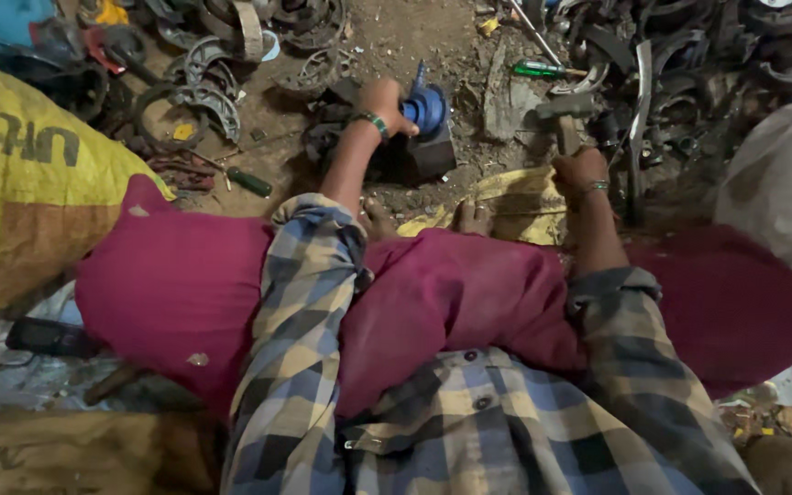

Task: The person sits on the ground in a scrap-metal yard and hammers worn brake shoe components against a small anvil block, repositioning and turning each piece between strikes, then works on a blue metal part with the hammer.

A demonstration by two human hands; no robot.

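Far left of dirt floor [396, 41]: yellow sack [20, 183], then green-handled screwdriver [249, 181]. My left hand [383, 103] closed around blue part [427, 108], pinning it on dark block [423, 156] mid-floor. My right hand [581, 170] fisted on hammer [565, 112], head raised beside scrap pile [708, 64]. Progress: part seated, looks intact; dim view, any dents unclear. Striking apparently not finished.

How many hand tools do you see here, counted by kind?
Hammer, in the right hand: 1
Screwdrivers with green handles, one near the yellow sack and one at the top: 2
Total: 3
The left hand holds a blue metal part, which is not counted.
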